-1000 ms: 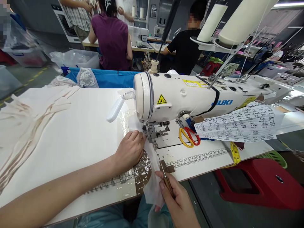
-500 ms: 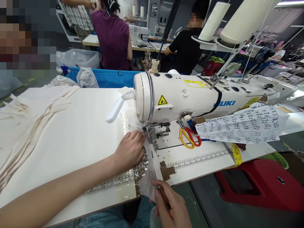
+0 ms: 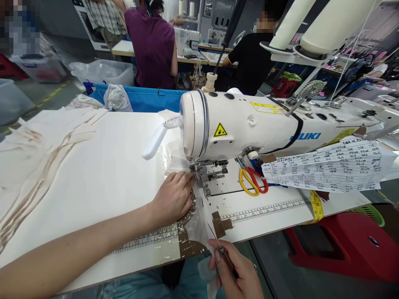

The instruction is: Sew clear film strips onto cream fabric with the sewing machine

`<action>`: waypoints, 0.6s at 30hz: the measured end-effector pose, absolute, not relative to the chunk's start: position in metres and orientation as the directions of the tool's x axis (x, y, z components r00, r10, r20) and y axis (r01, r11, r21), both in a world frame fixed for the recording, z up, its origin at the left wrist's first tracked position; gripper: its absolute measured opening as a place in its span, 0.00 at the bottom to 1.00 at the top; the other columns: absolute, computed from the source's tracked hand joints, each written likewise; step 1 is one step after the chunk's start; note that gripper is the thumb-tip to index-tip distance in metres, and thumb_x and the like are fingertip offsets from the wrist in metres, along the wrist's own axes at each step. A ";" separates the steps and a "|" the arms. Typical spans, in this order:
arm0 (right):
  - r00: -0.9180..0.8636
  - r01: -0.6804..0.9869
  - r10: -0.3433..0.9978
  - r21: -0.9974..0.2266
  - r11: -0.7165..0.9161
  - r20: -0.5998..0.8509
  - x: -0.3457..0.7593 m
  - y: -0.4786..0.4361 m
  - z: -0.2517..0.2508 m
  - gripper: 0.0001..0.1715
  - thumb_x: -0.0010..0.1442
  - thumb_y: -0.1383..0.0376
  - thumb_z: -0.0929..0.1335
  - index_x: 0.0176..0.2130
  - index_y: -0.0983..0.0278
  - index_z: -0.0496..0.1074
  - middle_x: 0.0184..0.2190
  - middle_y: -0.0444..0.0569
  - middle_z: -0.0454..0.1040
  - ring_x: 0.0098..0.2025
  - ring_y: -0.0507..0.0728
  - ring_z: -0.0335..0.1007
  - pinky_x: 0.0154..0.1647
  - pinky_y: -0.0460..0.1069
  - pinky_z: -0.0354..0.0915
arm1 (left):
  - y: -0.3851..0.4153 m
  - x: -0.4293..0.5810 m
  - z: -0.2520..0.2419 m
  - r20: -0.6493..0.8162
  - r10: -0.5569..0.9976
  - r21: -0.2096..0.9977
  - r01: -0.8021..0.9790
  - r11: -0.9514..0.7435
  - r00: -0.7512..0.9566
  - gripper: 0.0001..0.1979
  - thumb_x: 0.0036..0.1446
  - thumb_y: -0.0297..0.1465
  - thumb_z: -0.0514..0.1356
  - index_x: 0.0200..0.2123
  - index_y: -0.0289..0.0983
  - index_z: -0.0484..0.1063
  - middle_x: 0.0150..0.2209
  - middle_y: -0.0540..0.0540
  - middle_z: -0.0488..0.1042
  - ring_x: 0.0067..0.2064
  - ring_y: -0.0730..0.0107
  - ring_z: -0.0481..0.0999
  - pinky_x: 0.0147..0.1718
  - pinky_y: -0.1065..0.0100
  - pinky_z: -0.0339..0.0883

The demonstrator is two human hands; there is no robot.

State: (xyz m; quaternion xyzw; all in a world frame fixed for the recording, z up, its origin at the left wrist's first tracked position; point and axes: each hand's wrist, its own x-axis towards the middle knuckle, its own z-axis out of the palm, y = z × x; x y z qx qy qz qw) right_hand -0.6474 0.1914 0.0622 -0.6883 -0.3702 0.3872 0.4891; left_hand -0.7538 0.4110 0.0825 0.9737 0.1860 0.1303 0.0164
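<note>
Spanning the near ground, a white table (image 3: 102, 174) is carrying a cream sewing machine (image 3: 249, 124) whose body is running off to the right. The tabletop is looking smooth and flat. Printed ruler strips (image 3: 262, 209) are running along its near edge, and a brown tape patch (image 3: 221, 222) is sitting on the edge beside them. A heap of pale cut pieces (image 3: 40, 141) with tan streaks is lying at the far left. Red and yellow scissors (image 3: 252, 180) are resting under the machine arm. Sheets of printed paper (image 3: 330, 168) are lying to their right, over a yellow tape measure (image 3: 316, 205) that is hanging at the table edge. A red plastic stool (image 3: 336, 245) is standing on the floor at the right. Tall cream thread cones (image 3: 333, 20) are rising at the far right, and a blue bin (image 3: 143, 99) is standing behind the table. Further back, a person in a purple top (image 3: 154, 45) and a person in a black top (image 3: 249, 62) are sitting at other benches in a workshop.

The white cloth (image 3: 199, 220) is thin and half see-through. It is lying from under the machine's foot down over the near table edge. The left hand (image 3: 173, 197) is lying flat on it, fingers together, fingertips just beside the foot. The right hand (image 3: 237, 274) is closing around the brown handle of a pointed tool (image 3: 220, 247) at the near edge. The tool's thin metal tip is pointing toward the far left over the cloth; contact is not discernible.
</note>
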 end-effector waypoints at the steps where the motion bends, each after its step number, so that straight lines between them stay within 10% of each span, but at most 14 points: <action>1: 0.427 0.130 0.890 -0.963 -0.236 -0.161 -0.647 0.192 0.063 0.24 0.69 0.49 0.62 0.47 0.63 0.76 0.25 0.47 0.72 0.21 0.52 0.64 0.20 0.44 0.62 | 0.411 -0.754 0.082 0.254 0.365 0.082 0.356 -0.931 0.896 0.22 0.62 0.28 0.51 0.57 0.25 0.67 0.55 0.31 0.68 0.55 0.49 0.66 0.55 0.51 0.63; 18: 0.364 0.295 0.927 -0.932 -0.211 -0.095 -0.630 0.189 0.073 0.20 0.71 0.53 0.60 0.53 0.56 0.74 0.30 0.48 0.77 0.25 0.54 0.71 0.24 0.44 0.67 | 0.409 -0.754 0.079 0.277 0.350 0.074 0.344 -0.936 0.895 0.23 0.60 0.28 0.51 0.56 0.24 0.68 0.56 0.31 0.67 0.59 0.45 0.62 0.59 0.48 0.60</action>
